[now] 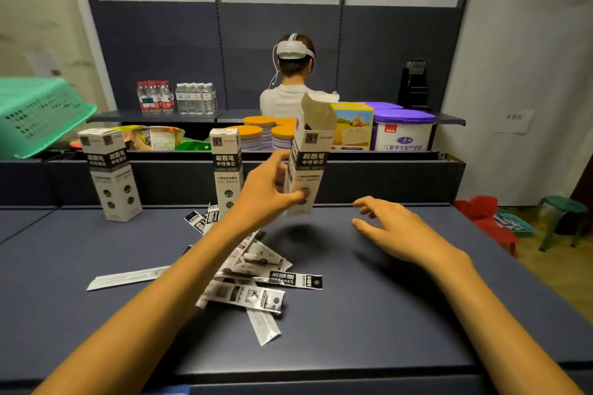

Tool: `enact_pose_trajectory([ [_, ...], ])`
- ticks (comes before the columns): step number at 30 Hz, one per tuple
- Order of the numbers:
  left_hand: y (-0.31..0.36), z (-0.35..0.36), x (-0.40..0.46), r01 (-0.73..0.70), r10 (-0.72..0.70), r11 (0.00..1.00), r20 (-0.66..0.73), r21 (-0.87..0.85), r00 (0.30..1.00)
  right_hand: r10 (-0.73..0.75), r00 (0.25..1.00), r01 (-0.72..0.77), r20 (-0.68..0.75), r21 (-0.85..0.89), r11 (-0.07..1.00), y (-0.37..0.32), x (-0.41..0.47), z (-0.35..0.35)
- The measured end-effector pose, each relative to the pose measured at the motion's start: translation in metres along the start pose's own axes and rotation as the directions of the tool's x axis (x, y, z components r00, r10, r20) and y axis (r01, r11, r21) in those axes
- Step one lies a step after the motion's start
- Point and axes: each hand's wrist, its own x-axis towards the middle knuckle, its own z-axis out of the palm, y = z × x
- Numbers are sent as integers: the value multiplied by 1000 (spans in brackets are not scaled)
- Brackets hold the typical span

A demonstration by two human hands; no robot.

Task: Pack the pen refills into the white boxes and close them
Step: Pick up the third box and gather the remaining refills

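Note:
My left hand (268,189) grips a tall white box (309,157) with black labels, held upright just above the dark table (401,314), its top flap open. My right hand (385,224) hovers to the right of the box, fingers spread and holding nothing. Two more white boxes stand closed on the table: one at the far left (109,173), one at the middle (226,170). A loose pile of flat pen refill packets (253,282) lies on the table under my left forearm, partly hidden by it.
A green plastic basket (38,115) sits tilted at the left. Behind the table a shelf holds orange-lidded cans (253,135), a purple-lidded tub (404,131) and water bottles (176,98). A person with a headset (293,80) stands beyond it. Red and green stools (526,218) are at the right.

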Motion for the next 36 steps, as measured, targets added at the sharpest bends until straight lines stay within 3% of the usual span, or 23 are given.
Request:
enact_pose_trajectory([
  [8, -31, -107, -66, 4, 52, 953, -176, 302, 983, -118, 993, 118, -25, -15, 993, -47, 17, 11],
  [16, -92, -161, -80, 27, 59, 937, -234, 349, 971, -143, 989, 141, -22, -89, 986, -119, 40, 36],
  [23, -127, -166, -77, -15, 89, 953, -233, 301, 969, -46, 999, 50, 26, -181, 982, -167, 51, 56],
  [28, -138, -162, -81, -29, 96, 955, -217, 295, 971, 116, 989, -97, 90, -188, 977, -169, 54, 66],
  [32, -141, -160, -82, -36, 107, 949, -213, 312, 971, 173, 972, -165, 157, -60, 984, -165, 55, 71],
  [36, -144, -159, -85, -19, 88, 949, -207, 314, 974, 102, 982, -129, 160, 172, 977, -162, 58, 70],
])
